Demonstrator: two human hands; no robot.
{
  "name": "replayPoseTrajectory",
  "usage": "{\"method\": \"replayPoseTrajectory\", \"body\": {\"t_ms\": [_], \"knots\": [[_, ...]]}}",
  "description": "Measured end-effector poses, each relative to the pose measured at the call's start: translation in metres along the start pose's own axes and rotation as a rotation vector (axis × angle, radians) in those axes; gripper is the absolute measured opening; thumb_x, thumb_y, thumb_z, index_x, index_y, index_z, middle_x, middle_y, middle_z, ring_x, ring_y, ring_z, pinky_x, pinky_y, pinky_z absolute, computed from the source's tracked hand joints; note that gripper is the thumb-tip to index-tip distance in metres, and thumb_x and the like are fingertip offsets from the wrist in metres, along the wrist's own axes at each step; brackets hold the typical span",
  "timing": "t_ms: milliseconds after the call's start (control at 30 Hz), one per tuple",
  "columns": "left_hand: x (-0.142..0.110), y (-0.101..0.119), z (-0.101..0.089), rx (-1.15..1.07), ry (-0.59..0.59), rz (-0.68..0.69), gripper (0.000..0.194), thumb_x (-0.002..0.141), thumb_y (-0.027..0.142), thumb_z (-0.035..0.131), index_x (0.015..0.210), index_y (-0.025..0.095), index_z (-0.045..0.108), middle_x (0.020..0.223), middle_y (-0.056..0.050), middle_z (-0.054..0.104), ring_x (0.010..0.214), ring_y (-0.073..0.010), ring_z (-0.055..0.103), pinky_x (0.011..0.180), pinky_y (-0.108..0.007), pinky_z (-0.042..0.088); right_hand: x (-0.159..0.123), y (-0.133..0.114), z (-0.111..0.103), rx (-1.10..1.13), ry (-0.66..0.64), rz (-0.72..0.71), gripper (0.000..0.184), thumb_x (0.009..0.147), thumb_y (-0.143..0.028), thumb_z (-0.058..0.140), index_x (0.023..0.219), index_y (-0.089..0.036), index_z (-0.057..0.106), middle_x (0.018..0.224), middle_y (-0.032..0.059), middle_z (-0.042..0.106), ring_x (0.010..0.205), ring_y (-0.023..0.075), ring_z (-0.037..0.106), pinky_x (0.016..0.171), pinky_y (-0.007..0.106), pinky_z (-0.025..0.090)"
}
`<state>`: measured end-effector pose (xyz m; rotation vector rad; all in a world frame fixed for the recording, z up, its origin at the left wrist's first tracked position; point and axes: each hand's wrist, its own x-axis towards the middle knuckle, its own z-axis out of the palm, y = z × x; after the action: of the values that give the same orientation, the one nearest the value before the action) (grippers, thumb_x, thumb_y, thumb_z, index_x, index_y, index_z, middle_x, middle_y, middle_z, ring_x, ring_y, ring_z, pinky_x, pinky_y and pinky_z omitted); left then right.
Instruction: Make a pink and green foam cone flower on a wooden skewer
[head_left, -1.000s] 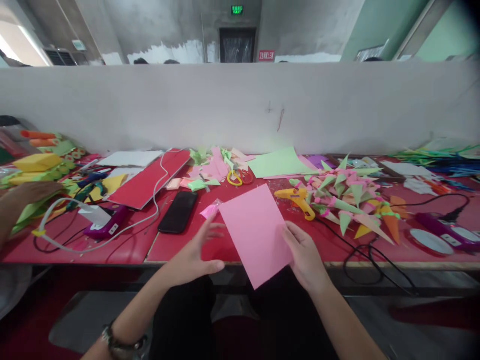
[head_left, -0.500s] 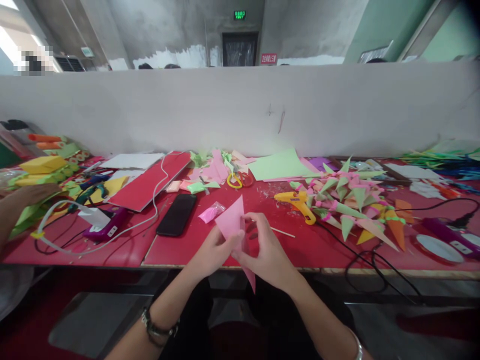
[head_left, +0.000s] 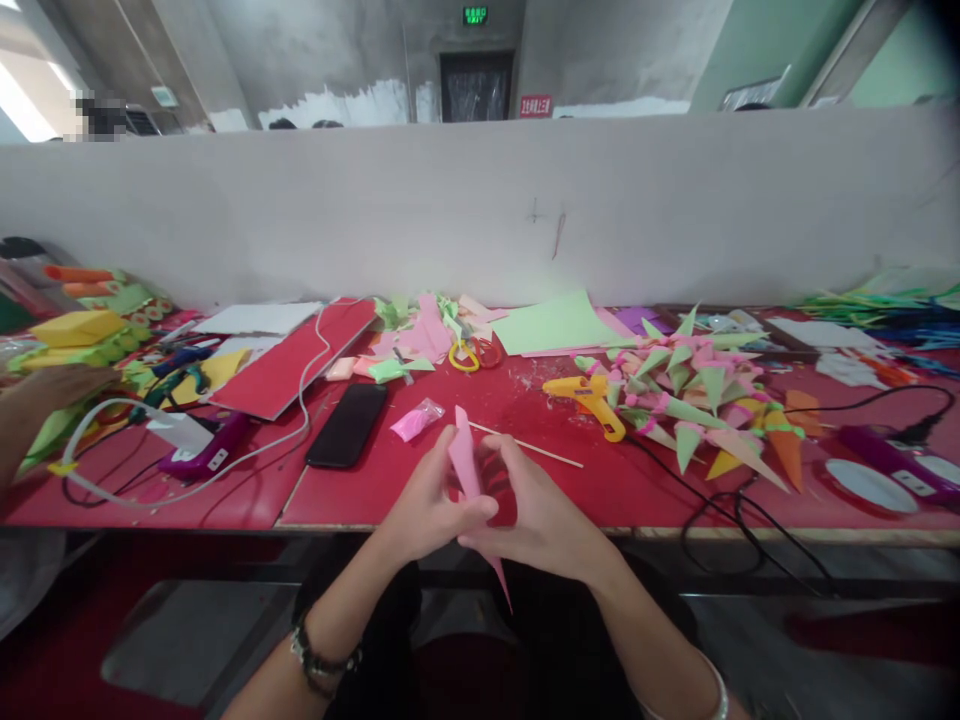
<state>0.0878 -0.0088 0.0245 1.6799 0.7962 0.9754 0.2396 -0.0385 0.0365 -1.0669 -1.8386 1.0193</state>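
Observation:
A sheet of pink paper [head_left: 465, 462], curled into a narrow shape with a long lower point, is between my hands above the table's front edge. My left hand [head_left: 433, 505] grips it, thumb across the front and fingers behind. Around its right side curves my right hand [head_left: 544, 515], the thumb against the lower part and the fingers bent near the back edge; some fingertips are hidden. Just beyond lie a thin wooden stick [head_left: 536, 448] and a small bag of pink clay [head_left: 415, 420].
A yellow glue gun [head_left: 592, 398] lies beside a heap of paper cones [head_left: 694, 385]. Left are a black phone [head_left: 347, 426] and a purple power strip [head_left: 204, 450] with cables. Scissors [head_left: 464, 357] lie farther back. Another person's hand [head_left: 64, 385] is at far left.
The pink paper has turned from a broad triangle to a narrow curled edge. My right fingers have spread from its upper edge, and more of the wooden stick shows.

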Motion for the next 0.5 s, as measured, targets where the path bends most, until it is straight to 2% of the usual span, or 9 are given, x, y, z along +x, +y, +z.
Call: {"method": "replayPoseTrajectory", "body": {"t_ms": [100, 267, 400, 500], "knots": [[-0.0009, -0.0011, -0.0054, 0.075, -0.003, 0.024, 0.047, 0.064, 0.048, 0.064, 0.096, 0.017, 0.051, 0.090, -0.004, 0.055, 0.081, -0.0184, 0.053, 0.073, -0.030, 0.045, 0.0003, 0.0014, -0.0024, -0.015, 0.005, -0.037, 0.053, 0.064, -0.030, 0.069, 0.109, -0.022, 0.042, 0.106, 0.0032, 0.054, 0.093, 0.0162, 0.054, 0.081, 0.030, 0.045], [-0.0003, 0.0005, -0.0073, 0.070, -0.036, 0.058, 0.046, 0.065, 0.052, 0.062, 0.094, 0.017, 0.051, 0.088, -0.004, 0.054, 0.079, -0.0176, 0.052, 0.071, -0.028, 0.044, 0.0006, 0.0033, -0.0035, 0.024, 0.003, -0.060, 0.040, 0.072, -0.031, 0.062, 0.108, -0.022, 0.044, 0.105, 0.0038, 0.054, 0.092, 0.0155, 0.054, 0.081, 0.030, 0.045], [0.0003, -0.0017, -0.0044, 0.071, -0.003, 0.058, 0.046, 0.064, 0.053, 0.062, 0.091, 0.017, 0.050, 0.084, -0.002, 0.052, 0.077, -0.0161, 0.050, 0.070, -0.028, 0.043, 0.0007, 0.0018, -0.0015, 0.053, -0.022, -0.061, 0.051, 0.065, -0.029, 0.068, 0.109, -0.021, 0.042, 0.105, 0.0048, 0.052, 0.094, 0.0172, 0.053, 0.081, 0.032, 0.045], [-0.0002, -0.0027, -0.0030, 0.053, -0.009, 0.041, 0.047, 0.064, 0.052, 0.063, 0.093, 0.018, 0.049, 0.084, -0.002, 0.051, 0.078, -0.0158, 0.050, 0.071, -0.028, 0.043, 0.0012, 0.0011, -0.0007, 0.034, -0.006, -0.067, 0.047, 0.066, -0.028, 0.068, 0.105, -0.020, 0.044, 0.103, 0.0048, 0.053, 0.095, 0.0180, 0.052, 0.082, 0.033, 0.044]]}}
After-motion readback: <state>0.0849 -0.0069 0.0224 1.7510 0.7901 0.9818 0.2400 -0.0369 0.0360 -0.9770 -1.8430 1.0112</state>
